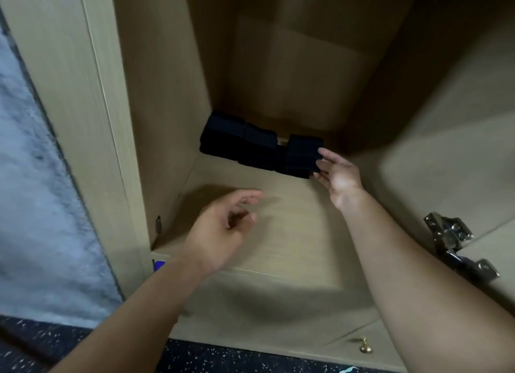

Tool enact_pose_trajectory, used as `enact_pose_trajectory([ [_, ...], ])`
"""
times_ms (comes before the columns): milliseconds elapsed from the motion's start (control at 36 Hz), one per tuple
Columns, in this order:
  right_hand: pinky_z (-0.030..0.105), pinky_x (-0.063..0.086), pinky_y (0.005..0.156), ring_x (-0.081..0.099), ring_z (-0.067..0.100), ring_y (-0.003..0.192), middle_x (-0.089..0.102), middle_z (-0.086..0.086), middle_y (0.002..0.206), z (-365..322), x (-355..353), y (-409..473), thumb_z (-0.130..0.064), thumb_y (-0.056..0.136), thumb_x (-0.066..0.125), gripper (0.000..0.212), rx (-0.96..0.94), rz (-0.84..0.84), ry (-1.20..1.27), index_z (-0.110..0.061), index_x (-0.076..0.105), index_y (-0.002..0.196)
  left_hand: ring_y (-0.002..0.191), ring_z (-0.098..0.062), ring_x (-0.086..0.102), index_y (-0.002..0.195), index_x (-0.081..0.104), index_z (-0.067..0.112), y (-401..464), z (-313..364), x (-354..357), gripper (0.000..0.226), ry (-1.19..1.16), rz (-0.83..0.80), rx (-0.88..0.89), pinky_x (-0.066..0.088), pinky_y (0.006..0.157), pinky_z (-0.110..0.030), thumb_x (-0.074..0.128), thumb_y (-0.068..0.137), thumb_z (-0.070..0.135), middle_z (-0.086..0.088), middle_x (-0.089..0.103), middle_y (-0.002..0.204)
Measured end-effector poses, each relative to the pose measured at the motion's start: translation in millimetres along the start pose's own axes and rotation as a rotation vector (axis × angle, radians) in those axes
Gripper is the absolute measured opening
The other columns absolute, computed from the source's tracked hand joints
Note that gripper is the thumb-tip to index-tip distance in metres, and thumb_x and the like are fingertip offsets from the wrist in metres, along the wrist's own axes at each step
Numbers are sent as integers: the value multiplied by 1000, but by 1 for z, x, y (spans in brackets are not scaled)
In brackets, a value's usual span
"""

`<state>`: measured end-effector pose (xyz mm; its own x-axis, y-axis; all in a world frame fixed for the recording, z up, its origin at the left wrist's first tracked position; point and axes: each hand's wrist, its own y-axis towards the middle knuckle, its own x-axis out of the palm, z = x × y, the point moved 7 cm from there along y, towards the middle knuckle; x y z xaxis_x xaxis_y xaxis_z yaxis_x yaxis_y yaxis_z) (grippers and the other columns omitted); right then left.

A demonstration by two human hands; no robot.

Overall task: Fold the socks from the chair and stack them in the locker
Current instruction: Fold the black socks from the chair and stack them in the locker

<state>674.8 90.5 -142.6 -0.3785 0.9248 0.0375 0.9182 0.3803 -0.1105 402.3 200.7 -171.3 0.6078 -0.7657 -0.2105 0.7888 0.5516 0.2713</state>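
Observation:
Several folded dark navy socks [250,142] stand in stacks at the back left of the locker shelf [278,227]. My right hand [335,174] reaches in with straight fingers, its fingertips touching the right side of the rightmost sock stack [302,155]. My left hand [223,227] hovers over the front of the shelf with loosely curled fingers and holds nothing. No chair is in view.
The locker is light wood, with a left side wall [156,107] and an open door [459,149] on the right carrying a metal hinge [454,241]. A brass knob [365,346] sits on the panel below. Dark speckled floor [55,342] lies beneath.

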Motion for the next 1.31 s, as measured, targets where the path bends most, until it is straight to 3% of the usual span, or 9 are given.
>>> enact_pose_trajectory([
  [250, 26, 59, 83, 66, 19, 106, 61, 6, 130, 2, 17, 19, 3, 96, 63, 34, 9, -54, -125, -17, 72, 122, 101, -10, 66, 123, 65, 45, 0, -2, 0, 42, 2, -17, -21, 54, 95, -29, 67, 97, 12, 20, 67, 119],
  [417, 19, 53, 70, 64, 9, 92, 65, 6, 126, 4, 16, 22, 2, 96, 65, 36, -54, -54, -350, -17, 71, 126, 102, -8, 65, 122, 64, 48, 2, -5, 1, 43, 4, -18, -33, 51, 92, -22, 68, 97, 13, 21, 67, 119],
  [472, 19, 51, 77, 63, 8, 92, 66, 4, 123, 4, 15, 23, 1, 96, 65, 39, -79, -78, -400, -17, 69, 130, 102, -7, 65, 120, 64, 51, 2, -6, 1, 44, 5, -21, -36, 50, 92, -22, 68, 97, 15, 21, 67, 118],
  [611, 32, 47, 109, 63, 18, 114, 68, 3, 125, 10, 9, 29, -5, 99, 64, 35, -80, -66, -401, -16, 67, 132, 106, -4, 64, 121, 63, 53, 1, -7, 1, 45, 11, -25, -43, 50, 95, -25, 68, 97, 16, 24, 65, 120],
  [694, 39, 44, 115, 61, 20, 121, 67, 1, 127, 14, 6, 35, -8, 101, 62, 34, -70, -34, -400, -14, 65, 134, 106, -4, 64, 122, 63, 53, 1, -8, 0, 44, 17, -25, -43, 51, 95, -25, 68, 97, 18, 23, 65, 120],
  [806, 40, 44, 115, 61, 22, 120, 65, 1, 121, 15, 14, 34, -7, 102, 60, 33, -76, -49, -418, -11, 65, 134, 103, -7, 65, 122, 63, 52, 2, -9, 0, 43, 16, -15, -36, 52, 92, -25, 68, 97, 17, 22, 66, 120],
  [1111, 37, 40, 118, 60, 19, 127, 64, 4, 138, 12, 2, 12, -2, 100, 60, 42, -90, -6, -400, -11, 58, 141, 106, -7, 64, 123, 64, 50, 3, -14, 1, 42, -6, -20, -45, 51, 96, -27, 67, 97, 17, 23, 65, 121],
  [1194, 34, 38, 118, 56, 15, 130, 62, -2, 140, 3, 0, -15, -4, 102, 58, 43, -167, -5, -469, -14, 57, 143, 102, -8, 65, 122, 63, 52, 2, -12, 2, 42, -13, -19, -52, 52, 93, -26, 67, 98, 18, 21, 65, 119],
  [1306, 30, 48, 107, 62, 10, 116, 66, -9, 124, -10, 5, -67, -16, 100, 65, 41, -319, -48, -589, -20, 59, 141, 98, -8, 66, 120, 63, 50, -3, -5, 2, 43, -49, -4, -53, 51, 90, -24, 69, 96, 15, 17, 66, 118],
])
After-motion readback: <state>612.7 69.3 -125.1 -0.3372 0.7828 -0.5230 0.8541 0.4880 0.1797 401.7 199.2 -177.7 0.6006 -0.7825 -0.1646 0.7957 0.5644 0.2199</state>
